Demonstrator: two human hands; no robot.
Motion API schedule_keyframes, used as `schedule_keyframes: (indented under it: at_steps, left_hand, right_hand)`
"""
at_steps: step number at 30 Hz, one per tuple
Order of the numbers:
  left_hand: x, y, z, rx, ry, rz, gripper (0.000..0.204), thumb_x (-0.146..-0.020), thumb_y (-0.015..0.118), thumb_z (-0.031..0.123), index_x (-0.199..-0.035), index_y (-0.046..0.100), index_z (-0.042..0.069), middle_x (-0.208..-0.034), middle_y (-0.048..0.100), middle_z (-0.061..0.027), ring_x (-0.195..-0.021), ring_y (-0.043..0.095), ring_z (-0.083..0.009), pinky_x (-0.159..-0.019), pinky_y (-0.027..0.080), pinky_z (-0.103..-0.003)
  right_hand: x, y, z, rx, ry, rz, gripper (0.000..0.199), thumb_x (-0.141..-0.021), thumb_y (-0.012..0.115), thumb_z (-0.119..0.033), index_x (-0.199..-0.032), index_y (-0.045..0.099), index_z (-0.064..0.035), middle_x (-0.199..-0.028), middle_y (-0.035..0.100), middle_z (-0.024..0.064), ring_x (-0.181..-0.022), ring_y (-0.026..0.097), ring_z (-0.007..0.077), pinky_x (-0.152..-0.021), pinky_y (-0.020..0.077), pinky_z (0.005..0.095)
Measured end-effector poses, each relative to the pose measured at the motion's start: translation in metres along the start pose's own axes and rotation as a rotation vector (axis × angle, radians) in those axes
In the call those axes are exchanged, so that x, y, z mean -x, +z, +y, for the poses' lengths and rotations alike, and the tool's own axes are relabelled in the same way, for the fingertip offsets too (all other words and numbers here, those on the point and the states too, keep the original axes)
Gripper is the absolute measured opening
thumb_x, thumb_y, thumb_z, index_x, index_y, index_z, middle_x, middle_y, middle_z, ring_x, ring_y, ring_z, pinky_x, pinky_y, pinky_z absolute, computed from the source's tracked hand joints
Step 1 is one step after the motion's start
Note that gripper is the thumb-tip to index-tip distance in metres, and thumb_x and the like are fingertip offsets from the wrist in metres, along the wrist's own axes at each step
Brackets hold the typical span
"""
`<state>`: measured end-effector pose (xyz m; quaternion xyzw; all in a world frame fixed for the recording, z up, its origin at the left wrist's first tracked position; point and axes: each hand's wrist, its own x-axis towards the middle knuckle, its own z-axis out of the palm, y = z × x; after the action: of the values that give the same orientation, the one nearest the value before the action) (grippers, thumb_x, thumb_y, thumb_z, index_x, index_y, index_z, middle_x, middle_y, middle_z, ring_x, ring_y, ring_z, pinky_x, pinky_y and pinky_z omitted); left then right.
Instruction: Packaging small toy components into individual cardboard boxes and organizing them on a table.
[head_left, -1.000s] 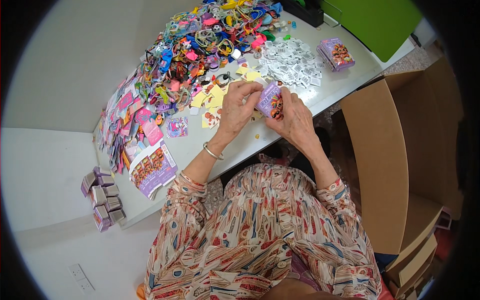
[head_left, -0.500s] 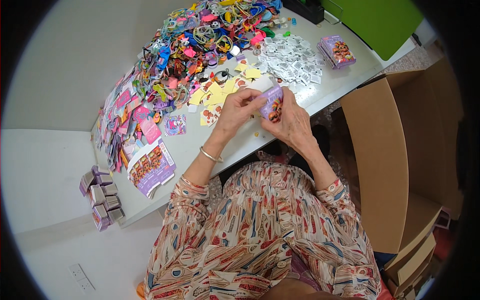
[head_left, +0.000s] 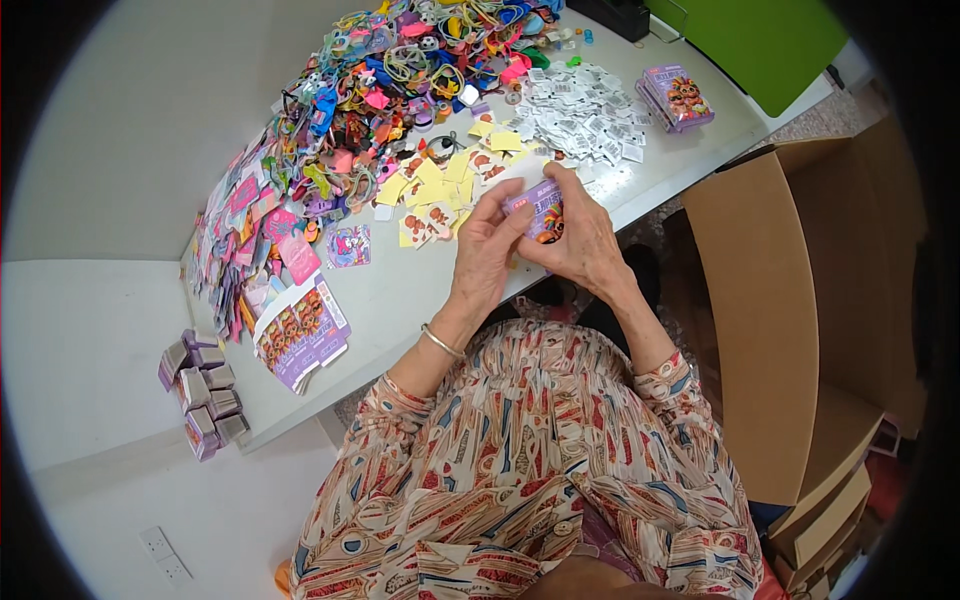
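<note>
A small purple printed box (head_left: 548,218) with a colourful cartoon picture is held between both hands over the table's near edge. My left hand (head_left: 487,243), with a bangle at the wrist, grips its left side, thumb across the front. My right hand (head_left: 590,240) wraps round its right side, fingers at the top corner. A pale flap seems to stick up at its upper end. Just beyond the hands lie yellow-backed stickers (head_left: 430,185) and a heap of small white printed packets (head_left: 585,110).
A big mound of colourful trinkets (head_left: 400,80) covers the back left, with pink and purple cards (head_left: 250,230) beside it. Flat purple cartons (head_left: 303,335) lie near the left edge. Finished-looking purple boxes (head_left: 677,97) stand back right. An open cardboard box (head_left: 755,330) is at right.
My left hand has shifted right and closed more around the box, its thumb now on the front. The box has turned more upright, and my right index finger has risen to its top corner.
</note>
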<state>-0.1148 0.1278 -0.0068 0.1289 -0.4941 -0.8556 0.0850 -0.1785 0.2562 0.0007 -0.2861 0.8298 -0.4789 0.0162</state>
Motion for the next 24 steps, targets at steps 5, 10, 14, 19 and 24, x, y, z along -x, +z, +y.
schedule_keyframes:
  at_steps: [5,10,14,19,24]
  left_hand:
    - [-0.003,-0.002,0.006,-0.062,-0.026,-0.047,0.036,-0.091,0.064,0.011,-0.125,0.056,0.0,-0.113,0.06,-0.0064,-0.094,0.058,-0.0089,-0.08,0.049,-0.022]
    - [0.003,0.001,0.007,-0.397,0.109,-0.08,0.037,-0.092,0.063,0.011,-0.126,0.055,-0.001,-0.109,0.063,-0.0049,-0.096,0.058,-0.0079,-0.082,0.049,-0.023]
    - [0.006,0.01,0.004,-0.224,0.211,-0.028,0.036,-0.093,0.062,0.012,-0.126,0.055,-0.001,-0.106,0.064,-0.0041,-0.093,0.058,-0.0068,-0.081,0.048,-0.022]
    - [0.004,-0.006,0.001,-0.334,0.032,-0.104,0.042,-0.092,0.064,0.012,-0.13,0.051,-0.002,-0.099,0.061,-0.0052,-0.091,0.057,-0.0086,-0.08,0.049,-0.022]
    - [0.004,0.0,0.001,-0.52,0.217,-0.115,0.053,-0.09,0.066,0.012,-0.137,0.043,-0.002,-0.105,0.062,-0.0107,-0.093,0.06,-0.0125,-0.08,0.051,-0.027]
  right_hand:
    - [0.0,-0.003,-0.002,-0.066,0.032,-0.03,0.077,-0.063,0.073,-0.027,-0.127,0.04,0.0014,-0.093,0.062,0.0255,-0.086,0.064,0.041,-0.077,0.0503,0.0428]
    - [0.002,-0.006,-0.002,0.004,-0.02,-0.046,0.077,-0.064,0.075,-0.028,-0.126,0.041,0.0014,-0.091,0.062,0.0259,-0.085,0.064,0.0422,-0.075,0.0499,0.044]
    - [0.002,-0.004,0.0,0.0,0.017,-0.069,0.076,-0.066,0.076,-0.03,-0.126,0.041,0.0018,-0.095,0.061,0.0267,-0.087,0.063,0.0425,-0.075,0.0503,0.0446]
    - [0.001,-0.006,0.001,0.086,-0.097,-0.077,0.072,-0.07,0.073,-0.028,-0.127,0.041,0.0022,-0.106,0.059,0.0279,-0.089,0.063,0.0442,-0.076,0.0511,0.0461]
    - [-0.002,-0.008,0.004,0.086,-0.108,-0.086,0.071,-0.07,0.07,-0.026,-0.128,0.04,0.0029,-0.105,0.059,0.0284,-0.088,0.062,0.0452,-0.076,0.0507,0.0464]
